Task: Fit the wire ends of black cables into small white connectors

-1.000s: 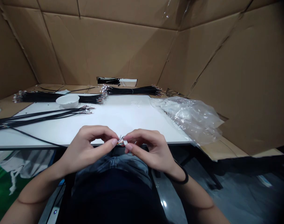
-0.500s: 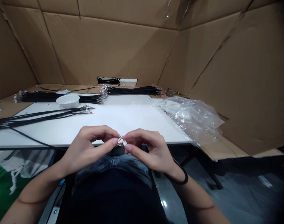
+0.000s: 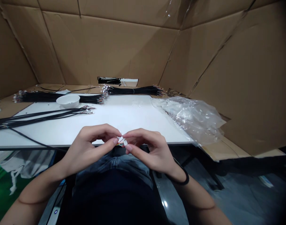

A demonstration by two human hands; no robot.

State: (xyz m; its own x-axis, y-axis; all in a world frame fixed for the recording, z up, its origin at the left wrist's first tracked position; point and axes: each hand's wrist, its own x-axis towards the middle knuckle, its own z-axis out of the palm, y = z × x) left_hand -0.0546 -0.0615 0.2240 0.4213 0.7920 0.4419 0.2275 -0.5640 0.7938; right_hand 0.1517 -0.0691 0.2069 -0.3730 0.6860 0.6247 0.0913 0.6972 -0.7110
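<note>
Just over the table's front edge, my left hand [image 3: 96, 143] pinches thin coloured wires [image 3: 120, 143] between thumb and forefinger. My right hand [image 3: 147, 148] grips a small white connector [image 3: 125, 142] between its thumb and fingers, close against the left fingertips. The wires run up to the connector; how many sit in it I cannot tell. A black cable [image 3: 37, 140] comes from the left across the table edge and passes behind my left forearm.
Black cables [image 3: 39, 118] lie on the white table [image 3: 124, 115] at left, with a white bowl [image 3: 68, 101] behind them. Bundled cables [image 3: 133, 90] lie at the back. A clear plastic bag [image 3: 194, 115] covers the right side. Cardboard walls [image 3: 110, 47] enclose the table.
The fingertips have drawn slightly closer together, and fewer loose wire ends show above them. Both hands otherwise keep almost the same place.
</note>
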